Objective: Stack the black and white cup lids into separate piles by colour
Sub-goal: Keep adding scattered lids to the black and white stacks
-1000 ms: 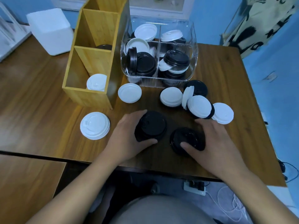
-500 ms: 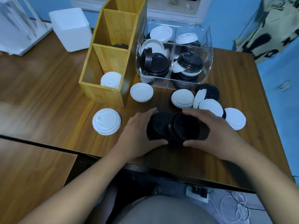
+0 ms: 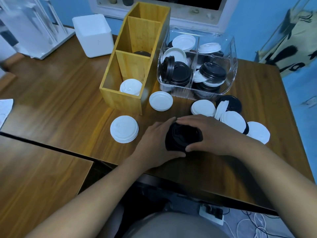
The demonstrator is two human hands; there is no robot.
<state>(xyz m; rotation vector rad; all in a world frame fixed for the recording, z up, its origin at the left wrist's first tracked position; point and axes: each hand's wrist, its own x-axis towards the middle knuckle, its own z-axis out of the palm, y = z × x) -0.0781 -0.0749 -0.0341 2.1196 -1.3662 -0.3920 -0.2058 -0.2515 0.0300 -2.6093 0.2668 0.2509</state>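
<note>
Nearest the camera, the person's lap in grey cloth (image 3: 171,225) fills the bottom edge, with a white power strip (image 3: 211,212) and loose cables on the floor to its right. Both bare forearms reach up from there over the front edge of the brown wooden bench (image 3: 68,93).

The left hand (image 3: 154,141) and right hand (image 3: 211,134) meet around a black lid pile (image 3: 182,139) that sits on the bench near its front edge. The left hand curls round the pile's left side, its thumb against the near rim. The right hand arches over the top and far side, its thumb pressing the near rim, so both hands grip the pile between them.

Just left of the left hand lies a white lid pile (image 3: 124,129), flat on the bench. To the right of the right hand, loose lids crowd together: a white lid (image 3: 233,121) lying over a black one, another white lid (image 3: 258,132) at the far right, and one white lid on its edge (image 3: 221,109). Beyond them sit a small white stack (image 3: 203,108) and a lone black lid (image 3: 230,103). A single white lid (image 3: 160,101) lies beside the front corner of the wooden organiser (image 3: 123,102).

The organiser's nearest compartment holds white lids (image 3: 131,87); the next one back shows a black lid (image 3: 142,53). To its right stands a clear bin (image 3: 231,69) filled with mixed black and white lids. Farther back on the left are a white box (image 3: 93,35) and a white rack (image 3: 30,28).
</note>
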